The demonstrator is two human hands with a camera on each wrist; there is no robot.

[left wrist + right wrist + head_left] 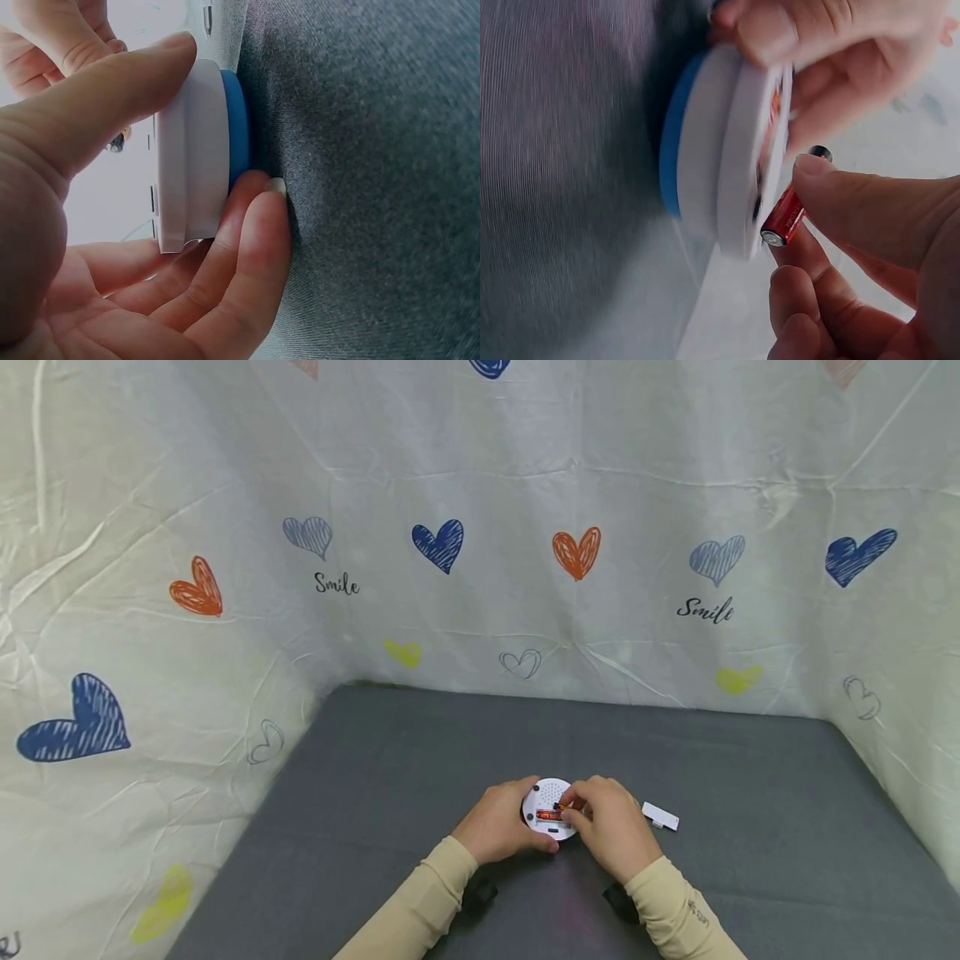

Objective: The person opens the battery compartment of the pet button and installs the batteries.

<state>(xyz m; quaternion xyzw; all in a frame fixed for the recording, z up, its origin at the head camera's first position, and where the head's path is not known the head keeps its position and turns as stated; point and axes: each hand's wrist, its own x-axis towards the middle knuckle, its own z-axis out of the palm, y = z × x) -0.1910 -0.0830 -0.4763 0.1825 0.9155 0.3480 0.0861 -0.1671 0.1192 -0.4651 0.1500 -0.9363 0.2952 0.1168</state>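
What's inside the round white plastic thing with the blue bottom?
One orange-red cylindrical battery shows inside. The right hand, pinching a red-and-black battery, covers part of the top, and the white plastic casing hides anything deeper.

gadget: round, white, blue bottom, battery-side up | one battery: red, sitting inside | other battery: red, black-ended, tilted right by it

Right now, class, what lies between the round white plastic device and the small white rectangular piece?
In the head view, the person's right grip lies between them, pinching a red cylindrical battery.
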